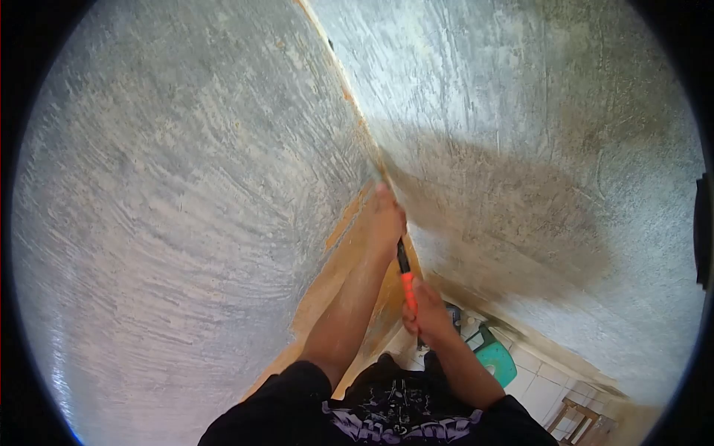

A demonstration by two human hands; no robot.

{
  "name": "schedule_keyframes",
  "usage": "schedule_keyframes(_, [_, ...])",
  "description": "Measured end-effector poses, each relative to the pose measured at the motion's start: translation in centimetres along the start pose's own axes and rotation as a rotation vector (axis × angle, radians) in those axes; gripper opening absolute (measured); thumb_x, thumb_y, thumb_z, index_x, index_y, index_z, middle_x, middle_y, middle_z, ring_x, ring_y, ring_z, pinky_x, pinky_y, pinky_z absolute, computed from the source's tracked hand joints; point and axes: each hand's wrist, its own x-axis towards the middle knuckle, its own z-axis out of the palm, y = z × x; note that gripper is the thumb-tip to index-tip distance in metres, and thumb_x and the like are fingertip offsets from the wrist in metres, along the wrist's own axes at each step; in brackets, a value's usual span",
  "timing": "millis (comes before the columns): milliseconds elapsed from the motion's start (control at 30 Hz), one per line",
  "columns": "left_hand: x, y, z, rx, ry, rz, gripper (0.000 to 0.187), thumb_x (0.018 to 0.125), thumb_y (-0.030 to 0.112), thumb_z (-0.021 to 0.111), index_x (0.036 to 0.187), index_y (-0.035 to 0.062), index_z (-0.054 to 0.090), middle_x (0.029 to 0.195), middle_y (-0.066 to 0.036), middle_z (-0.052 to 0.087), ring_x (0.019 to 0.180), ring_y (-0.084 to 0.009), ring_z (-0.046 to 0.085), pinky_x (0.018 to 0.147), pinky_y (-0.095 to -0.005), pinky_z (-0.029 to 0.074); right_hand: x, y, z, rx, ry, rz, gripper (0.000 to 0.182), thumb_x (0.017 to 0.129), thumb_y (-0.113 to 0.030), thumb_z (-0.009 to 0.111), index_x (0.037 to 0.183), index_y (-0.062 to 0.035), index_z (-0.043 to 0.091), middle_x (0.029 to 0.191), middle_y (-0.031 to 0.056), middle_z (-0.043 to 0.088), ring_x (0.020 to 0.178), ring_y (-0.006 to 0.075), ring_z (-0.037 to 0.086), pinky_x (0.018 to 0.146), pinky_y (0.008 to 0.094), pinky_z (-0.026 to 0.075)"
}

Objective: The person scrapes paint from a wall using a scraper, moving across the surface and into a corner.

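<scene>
Two rough grey plastered walls, one on the left and one on the right, meet in a corner seam. My left hand is at the seam, closed around the upper part of a long tool; its fingertips are blurred. Lower down, my right hand grips the orange handle of the tool, whose black shaft shows between the hands. The tool's far end is hidden or smeared by motion. Orange-brown bare patches show on the left wall beside my left forearm.
Below right, a green plastic stool stands on the white tiled floor. A small wooden stool is at the bottom right. A dark object lies behind my right hand. Dark shadow falls across the right wall.
</scene>
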Motion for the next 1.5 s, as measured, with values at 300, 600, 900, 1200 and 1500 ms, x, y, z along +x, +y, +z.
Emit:
schedule_keyframes(300, [0.2,-0.2,-0.1,0.005,-0.025,-0.004,0.046,0.104,0.052,0.032,0.075,0.0161,0.037,0.055,0.005,0.033,0.043,-0.0086,0.032,0.039,-0.0261,0.026,-0.7,-1.3,0.7,0.014,-0.023,0.011,0.047,0.104,-0.048,0.033,0.138,-0.0175,0.044,0.056,-0.0005,0.039,0.035,0.0095,0.033,0.034,0.0250,0.028])
schedule_keyframes(600, [0.0,-0.5,-0.9,0.002,0.016,0.005,0.046,0.103,0.052,0.034,0.077,0.0150,0.036,0.056,0.004,0.033,0.043,-0.0085,0.032,0.040,-0.0265,0.027,-0.6,0.2,0.6,0.014,-0.053,0.001,0.047,0.104,-0.049,0.033,0.139,-0.0184,0.044,0.056,-0.0003,0.040,0.035,0.0097,0.034,0.034,0.0253,0.028])
schedule_keyframes(900, [-0.5,-1.1,-1.6,-0.019,0.007,0.013,0.046,0.102,0.054,0.036,0.079,0.0143,0.038,0.056,0.004,0.033,0.043,-0.0089,0.033,0.040,-0.0263,0.028,-0.8,0.5,0.7,0.013,0.000,0.023,0.044,0.104,-0.048,0.036,0.135,-0.0195,0.046,0.055,-0.0004,0.040,0.035,0.0098,0.035,0.033,0.0247,0.029])
schedule_keyframes(1200, [-3.0,-4.8,-4.8,-0.148,-0.014,-0.023,0.049,0.101,0.059,0.034,0.079,0.0142,0.036,0.055,0.003,0.034,0.043,-0.0110,0.035,0.042,-0.0275,0.032,-2.4,3.2,-1.2,-0.088,0.012,0.031,0.039,0.104,-0.045,0.039,0.126,-0.0153,0.050,0.057,0.0012,0.044,0.037,0.0103,0.039,0.035,0.0250,0.031])
schedule_keyframes(1500, [-17.4,-7.8,-13.5,-0.452,-0.011,-0.052,0.049,0.101,0.061,0.025,0.101,0.0145,0.040,0.069,-0.004,0.042,0.058,-0.0175,0.044,0.062,-0.0360,0.042,-6.3,10.8,-4.7,-0.456,-0.080,0.047,0.036,0.100,-0.030,0.054,0.127,-0.0068,0.057,0.063,-0.0014,0.049,0.048,0.0067,0.043,0.043,0.0227,0.036])
